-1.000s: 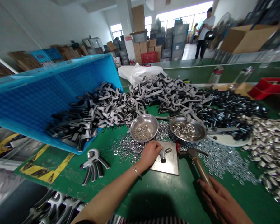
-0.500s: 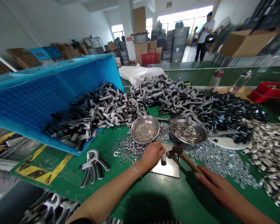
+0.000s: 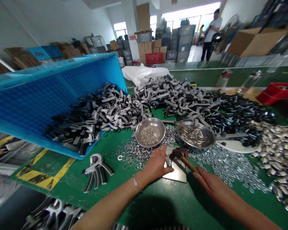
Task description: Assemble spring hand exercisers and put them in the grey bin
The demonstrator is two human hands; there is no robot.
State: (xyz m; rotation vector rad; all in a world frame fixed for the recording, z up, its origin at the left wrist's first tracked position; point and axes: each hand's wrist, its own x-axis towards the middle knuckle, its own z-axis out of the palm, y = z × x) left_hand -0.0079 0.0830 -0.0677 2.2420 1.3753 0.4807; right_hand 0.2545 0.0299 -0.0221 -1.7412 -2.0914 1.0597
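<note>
The person's left hand is holding its grip closed on a small metal fitting, thumb on one side and fingers on the other; the fitting is standing upright on a steel plate lying on the green table; the right hand is gripping the wooden handle of a hammer tightly, with the head hanging just beside the fitting, over the plate; two steel bowls are sitting just beyond the plate, one holding small rings and the other short metal pins; loose washers are spreading around the plate on both sides; a tilted blue crate is spilling grey-and-black handles across the table; an assembled hand exerciser is lying left of the left hand; black bolts and silver sleeves are heaping up on the right.
</note>
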